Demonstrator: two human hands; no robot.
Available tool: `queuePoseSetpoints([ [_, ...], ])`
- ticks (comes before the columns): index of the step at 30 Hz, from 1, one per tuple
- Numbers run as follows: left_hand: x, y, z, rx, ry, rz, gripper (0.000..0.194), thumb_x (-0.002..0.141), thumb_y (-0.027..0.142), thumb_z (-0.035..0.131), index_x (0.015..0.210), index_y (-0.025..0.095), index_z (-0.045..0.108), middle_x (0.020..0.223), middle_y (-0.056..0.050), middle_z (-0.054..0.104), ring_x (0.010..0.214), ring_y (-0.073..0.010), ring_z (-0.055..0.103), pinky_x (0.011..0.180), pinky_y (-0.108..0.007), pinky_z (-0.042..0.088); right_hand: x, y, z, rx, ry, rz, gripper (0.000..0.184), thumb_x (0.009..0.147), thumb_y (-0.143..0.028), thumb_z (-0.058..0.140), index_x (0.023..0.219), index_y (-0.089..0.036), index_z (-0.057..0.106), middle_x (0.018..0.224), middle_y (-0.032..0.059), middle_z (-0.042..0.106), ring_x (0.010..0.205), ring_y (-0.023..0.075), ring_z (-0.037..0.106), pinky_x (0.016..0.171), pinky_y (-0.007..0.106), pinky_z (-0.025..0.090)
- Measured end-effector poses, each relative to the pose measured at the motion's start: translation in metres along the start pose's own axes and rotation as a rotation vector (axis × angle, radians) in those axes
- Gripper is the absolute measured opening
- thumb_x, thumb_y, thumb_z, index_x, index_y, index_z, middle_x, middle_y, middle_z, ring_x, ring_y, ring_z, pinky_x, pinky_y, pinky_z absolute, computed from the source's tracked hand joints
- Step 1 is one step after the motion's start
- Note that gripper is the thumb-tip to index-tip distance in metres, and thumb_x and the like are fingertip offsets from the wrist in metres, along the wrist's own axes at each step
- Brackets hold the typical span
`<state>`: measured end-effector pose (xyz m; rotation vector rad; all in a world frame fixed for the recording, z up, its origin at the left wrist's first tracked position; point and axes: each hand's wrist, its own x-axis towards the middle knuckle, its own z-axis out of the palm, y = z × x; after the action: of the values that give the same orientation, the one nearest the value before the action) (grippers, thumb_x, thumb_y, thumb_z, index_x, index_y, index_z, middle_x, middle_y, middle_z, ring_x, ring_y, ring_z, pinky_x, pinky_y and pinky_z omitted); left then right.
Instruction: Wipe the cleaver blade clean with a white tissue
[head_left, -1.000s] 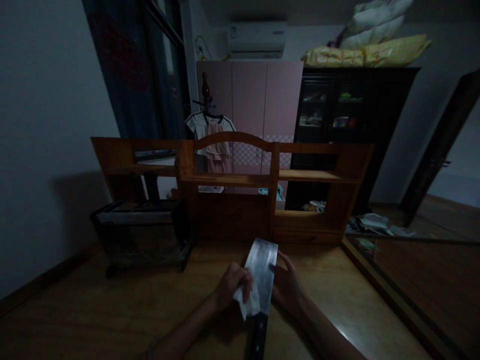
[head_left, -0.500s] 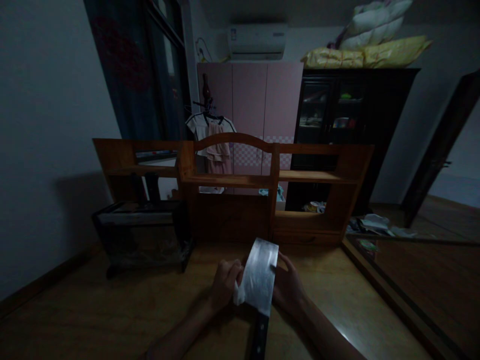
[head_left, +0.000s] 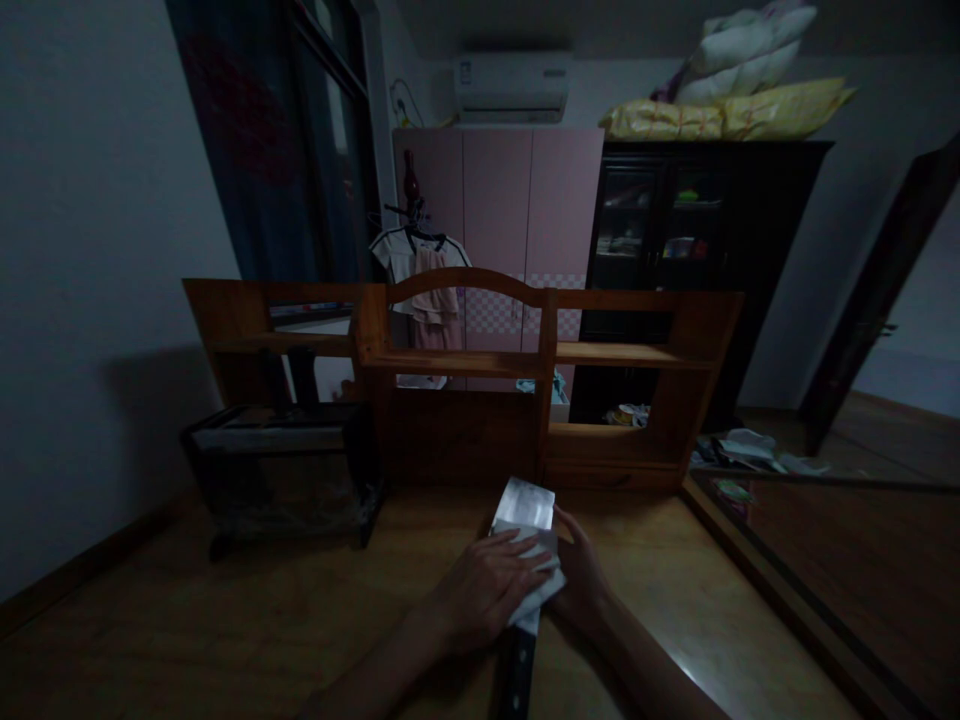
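**Dim room, one wooden table (head_left: pixel 150 620), one knife (head_left: pixel 528 507)**

Behind everything, at the top of the frame, we count one air conditioner (head_left: pixel 511 88), one pink wardrobe (head_left: pixel 495 200) showing three door panels and, at upper right, one dark cabinet (head_left: pixel 757 220) with yellow packing (head_left: pixel 772 112) on top. One white shirt (head_left: pixel 391 254) hangs left of centre. Across the middle stands one wooden shelf (head_left: pixel 487 440) in three sections, with a single arch over the middle one. On the left of the table we see one black-framed box (head_left: pixel 285 440); two black uprights (head_left: pixel 304 375) show above it.

At lower centre is the knife, its blade pointing up the frame and its one black handle (head_left: pixel 517 670) toward the bottom edge. One white cloth (head_left: pixel 546 592) lies across the blade, leaving the far end bare.

Our left hand (head_left: pixel 487 590) is laid over the cloth, at least three fingers stretched out and slightly spread, pressing it to the metal. Its thumb is hidden, so we cannot tell whether it pinches.

Our right hand (head_left: pixel 577 575) grips the blade at its right edge, one finger reaching along that side; the remaining fingers are hidden, and we cannot tell how they lie.
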<state>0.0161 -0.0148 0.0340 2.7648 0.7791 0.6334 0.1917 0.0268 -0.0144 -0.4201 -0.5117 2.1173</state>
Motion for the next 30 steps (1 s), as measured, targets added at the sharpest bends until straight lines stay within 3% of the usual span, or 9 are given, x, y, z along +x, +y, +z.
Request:
queuePoseSetpoints([
  [5, -0.001, -0.007, 0.004, 0.111, -0.018, -0.035, 0.047, 0.102, 0.027, 0.026, 0.148, 0.033, 0.031, 0.154, 0.005, 0.029, 0.145, -0.0190, 0.018, 0.120, -0.044, 0.017, -0.001, 0.001, 0.006, 0.050, 0.048, -0.063, 0.031, 0.085, -0.037, 0.059, 0.094, -0.010, 0.069, 0.083, 0.0104, 0.074, 0.076, 0.0216, 0.071, 0.074, 0.032, 0.054],
  [10, -0.004, -0.016, 0.010, 0.148, -0.011, -0.071, 0.047, 0.103, 0.031, 0.023, 0.150, 0.033, 0.027, 0.159, 0.005, 0.014, 0.147, -0.0202, 0.013, 0.120, -0.043, 0.017, -0.006, 0.001, 0.014, 0.073, 0.059, -0.057, 0.025, 0.086, -0.032, 0.057, 0.095, -0.012, 0.069, 0.085, 0.0085, 0.075, 0.078, 0.0214, 0.071, 0.079, 0.034, 0.053],
  [19, -0.005, -0.016, 0.011, 0.119, -0.024, -0.081, 0.050, 0.102, 0.027, 0.021, 0.152, 0.031, 0.016, 0.159, 0.002, 0.014, 0.146, -0.0184, 0.016, 0.118, -0.041, 0.022, -0.003, 0.001, 0.009, 0.056, 0.036, -0.041, 0.028, 0.088, -0.037, 0.055, 0.093, -0.012, 0.069, 0.084, 0.0082, 0.075, 0.083, 0.0225, 0.070, 0.079, 0.035, 0.053],
  [25, -0.005, -0.016, 0.013, 0.104, -0.014, -0.112, 0.050, 0.103, 0.030, 0.020, 0.153, 0.030, 0.016, 0.159, 0.002, 0.014, 0.146, -0.0171, 0.017, 0.119, -0.039, 0.021, -0.003, 0.002, 0.009, 0.037, 0.021, -0.053, 0.031, 0.086, -0.039, 0.057, 0.094, -0.012, 0.069, 0.086, 0.0094, 0.075, 0.086, 0.0242, 0.070, 0.080, 0.036, 0.053],
  [30, -0.003, -0.013, 0.009, 0.093, -0.078, -0.007, 0.052, 0.101, 0.027, 0.024, 0.152, 0.028, 0.018, 0.158, 0.001, 0.020, 0.145, -0.0175, 0.020, 0.119, -0.039, 0.020, -0.001, 0.001, 0.005, 0.000, 0.071, -0.049, 0.031, 0.085, -0.039, 0.059, 0.084, -0.011, 0.070, 0.079, 0.0098, 0.075, 0.081, 0.0239, 0.071, 0.079, 0.035, 0.054],
])
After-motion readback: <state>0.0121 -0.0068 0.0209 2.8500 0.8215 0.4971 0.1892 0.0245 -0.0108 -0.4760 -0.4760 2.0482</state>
